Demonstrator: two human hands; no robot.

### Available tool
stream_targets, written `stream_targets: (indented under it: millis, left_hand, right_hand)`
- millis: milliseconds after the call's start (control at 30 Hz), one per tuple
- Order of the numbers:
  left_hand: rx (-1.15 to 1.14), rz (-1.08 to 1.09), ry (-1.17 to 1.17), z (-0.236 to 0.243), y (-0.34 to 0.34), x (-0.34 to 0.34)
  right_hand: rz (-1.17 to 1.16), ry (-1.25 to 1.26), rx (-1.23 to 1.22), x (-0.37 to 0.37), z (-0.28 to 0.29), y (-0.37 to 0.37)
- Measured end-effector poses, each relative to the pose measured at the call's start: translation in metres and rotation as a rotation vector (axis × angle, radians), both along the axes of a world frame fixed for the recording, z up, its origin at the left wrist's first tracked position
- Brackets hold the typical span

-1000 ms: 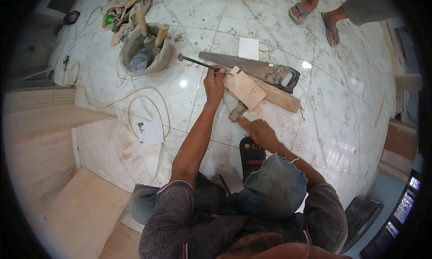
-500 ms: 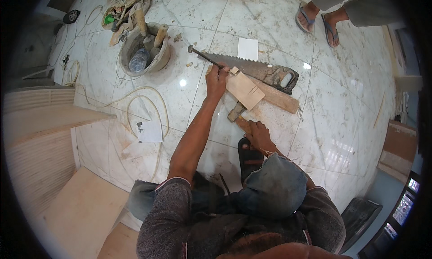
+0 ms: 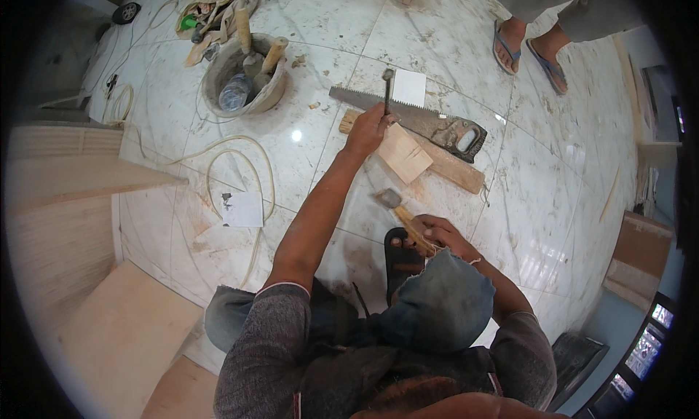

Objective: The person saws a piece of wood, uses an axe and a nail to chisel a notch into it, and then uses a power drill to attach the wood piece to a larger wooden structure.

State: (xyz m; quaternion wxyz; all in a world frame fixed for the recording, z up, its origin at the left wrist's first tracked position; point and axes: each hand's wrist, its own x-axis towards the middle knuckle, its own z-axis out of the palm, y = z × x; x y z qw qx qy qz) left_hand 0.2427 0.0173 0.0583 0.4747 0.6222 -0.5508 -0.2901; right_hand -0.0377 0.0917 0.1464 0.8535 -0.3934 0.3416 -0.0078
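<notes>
Left hand (image 3: 373,131): grip clamped on a dark metal rod (image 3: 387,91), round head up and away from the person. Lower end lost behind the fingers; cannot say whether it meets the wood.

Right hand (image 3: 442,235): grip closed round the wooden handle of a hammer (image 3: 411,227), above the right sandal (image 3: 403,262). Hammer head points toward the block, apart from it.

Pale wooden block (image 3: 405,155): lies across the near long edge of a plank (image 3: 460,175), between the plank's two ends, its far corner just beside the left hand. Plank lies on the tiled floor (image 3: 320,200).

Handsaw (image 3: 408,113) along the plank's far long edge, teeth away from the person, handle to the right. White sheet (image 3: 410,88) just beyond the blade. Bucket (image 3: 271,99) farther left, toward the floor's far left corner, wooden-handled tools (image 3: 244,29) poking above its rim.
</notes>
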Motion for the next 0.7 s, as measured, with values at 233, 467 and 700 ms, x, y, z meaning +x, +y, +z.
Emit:
stream_targets:
  millis: [233, 467, 700]
  left_hand:
    - [0.004, 0.046, -0.101, 0.008, 0.013, 0.000]
    - [-0.084, 0.050, -0.120, 0.003, 0.004, -0.007]
    - [-0.011, 0.041, -0.147, 0.008, 0.004, -0.009]
  right_hand:
    - [-0.279, -0.060, -0.825, 0.030, 0.105, -0.066]
    - [-0.359, 0.091, -1.496, 0.070, 0.182, -0.129]
    - [0.438, 0.406, -1.455, 0.089, 0.163, -0.142]
